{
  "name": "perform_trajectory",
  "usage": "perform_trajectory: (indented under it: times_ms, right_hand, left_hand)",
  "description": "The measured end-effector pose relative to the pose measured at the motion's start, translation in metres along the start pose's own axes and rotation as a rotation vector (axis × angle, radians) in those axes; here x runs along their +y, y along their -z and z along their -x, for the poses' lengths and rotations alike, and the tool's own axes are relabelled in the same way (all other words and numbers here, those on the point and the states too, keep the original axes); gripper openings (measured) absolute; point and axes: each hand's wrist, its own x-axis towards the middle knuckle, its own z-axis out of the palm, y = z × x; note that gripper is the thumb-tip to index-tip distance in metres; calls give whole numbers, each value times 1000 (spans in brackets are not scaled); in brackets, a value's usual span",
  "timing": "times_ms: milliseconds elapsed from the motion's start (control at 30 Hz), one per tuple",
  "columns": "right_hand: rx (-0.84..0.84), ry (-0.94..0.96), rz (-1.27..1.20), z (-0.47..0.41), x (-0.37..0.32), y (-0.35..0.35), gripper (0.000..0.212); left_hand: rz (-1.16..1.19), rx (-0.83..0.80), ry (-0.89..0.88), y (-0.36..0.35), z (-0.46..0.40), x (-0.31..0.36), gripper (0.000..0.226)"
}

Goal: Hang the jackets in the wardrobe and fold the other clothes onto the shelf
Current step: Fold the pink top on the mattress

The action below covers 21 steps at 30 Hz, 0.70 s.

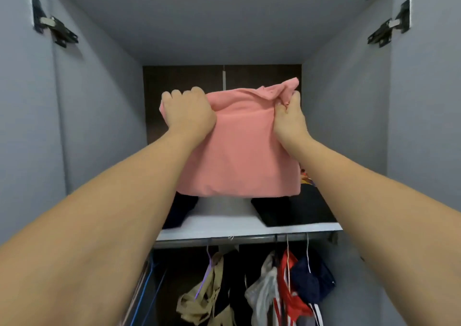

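Observation:
A folded pink garment (239,151) hangs in the air above the white wardrobe shelf (224,227). My left hand (189,112) grips its upper left edge with curled fingers. My right hand (289,119) pinches its upper right edge, where the cloth bunches up. The garment's lower edge hovers just over the shelf, between two dark piles.
A dark folded pile (179,212) lies on the shelf at left and a black one (296,211) at right. Below the shelf a rail (262,238) carries hanging jackets: beige (207,298), grey, red (289,290), navy (311,283). Open grey doors (25,126) flank both sides.

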Motion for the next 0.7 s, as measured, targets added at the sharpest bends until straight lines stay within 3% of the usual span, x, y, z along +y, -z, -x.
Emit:
perform_trajectory:
  times_ms: [200, 367, 533, 700]
  right_hand:
    - [211, -15, 141, -91, 52, -16, 20]
    - [293, 26, 305, -168, 102, -20, 22]
    - [208, 35, 461, -230, 158, -31, 24]
    - [-32, -173, 656, -274, 248, -60, 29]
  left_hand:
    - [63, -26, -19, -88, -75, 56, 25]
    - [119, -61, -66, -146, -120, 100, 25]
    - [132, -218, -9, -208, -153, 135, 9]
    - [-21, -489, -31, -297, -163, 175, 37]
